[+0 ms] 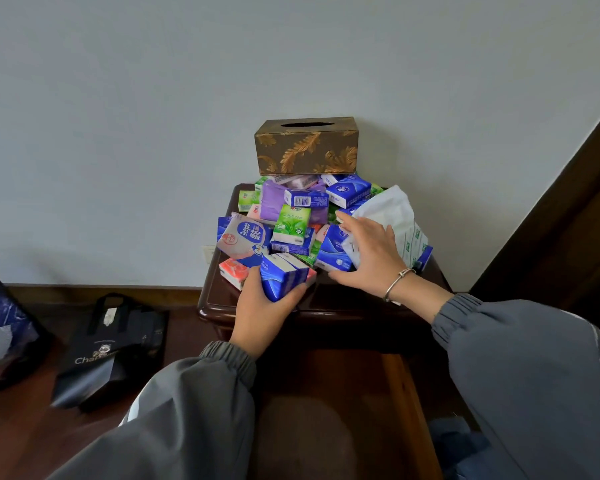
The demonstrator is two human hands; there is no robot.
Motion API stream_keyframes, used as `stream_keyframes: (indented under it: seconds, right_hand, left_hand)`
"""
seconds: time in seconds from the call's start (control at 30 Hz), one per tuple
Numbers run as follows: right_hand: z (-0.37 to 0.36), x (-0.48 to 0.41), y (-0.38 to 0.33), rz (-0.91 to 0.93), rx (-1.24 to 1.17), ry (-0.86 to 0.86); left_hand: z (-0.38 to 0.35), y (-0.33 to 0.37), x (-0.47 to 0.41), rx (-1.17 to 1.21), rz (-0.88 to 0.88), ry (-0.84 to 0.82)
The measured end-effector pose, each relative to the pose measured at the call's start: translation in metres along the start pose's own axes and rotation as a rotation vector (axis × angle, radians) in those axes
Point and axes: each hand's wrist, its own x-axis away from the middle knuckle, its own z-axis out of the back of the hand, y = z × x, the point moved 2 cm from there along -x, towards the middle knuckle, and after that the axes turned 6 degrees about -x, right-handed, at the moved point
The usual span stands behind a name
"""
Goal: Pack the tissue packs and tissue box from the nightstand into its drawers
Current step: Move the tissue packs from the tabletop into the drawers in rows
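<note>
Now blue pack in left hand.

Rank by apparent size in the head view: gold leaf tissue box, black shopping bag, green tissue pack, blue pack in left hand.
1. black shopping bag, though it sits nearer the camera
2. gold leaf tissue box
3. blue pack in the left hand and green tissue pack: too alike to rank

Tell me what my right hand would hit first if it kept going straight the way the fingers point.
Probably the blue tissue pack under the right hand's fingertips, then the small packs piled behind it; depth is hard to judge.
</note>
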Motion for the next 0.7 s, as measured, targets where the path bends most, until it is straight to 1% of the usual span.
stream_keyframes:
  seconds: [0.07,0.13,0.2,0.27,0.33,0.43,0.6,0.7]
  right_hand:
    - [0.0,-0.001,-0.002,-0.027,-0.139,-0.034]
    - [0.0,-0.002,-0.005,-0.061,-0.192,-0.093]
    - [0.0,-0.006,-0.008,-0.066,-0.127,-0.128]
    - [0.001,-0.01,-0.012,-0.069,-0.051,-0.127]
    - [0.003,-0.012,-0.015,-0.061,0.03,-0.087]
    - [0.006,-0.012,-0.017,-0.007,0.128,0.04]
    - [0.014,-0.012,-0.023,0.0,-0.043,0.131]
    - [0.022,-0.012,-0.028,0.025,-0.163,0.157]
  left_hand:
    - [0.001,0.004,-0.001,0.036,0.038,0.006]
    - [0.001,0.005,-0.003,0.038,0.062,0.009]
    - [0.0,0.006,-0.004,0.033,0.078,0.002]
    - [0.0,0.006,-0.003,0.026,0.088,-0.005]
    - [0.0,0.006,-0.003,0.021,0.103,-0.011]
    - [0.002,0.005,-0.004,0.024,0.139,-0.03]
    - [0.003,0.002,-0.003,0.032,0.141,-0.045]
    - [0.004,0.001,-0.003,0.04,0.135,-0.049]
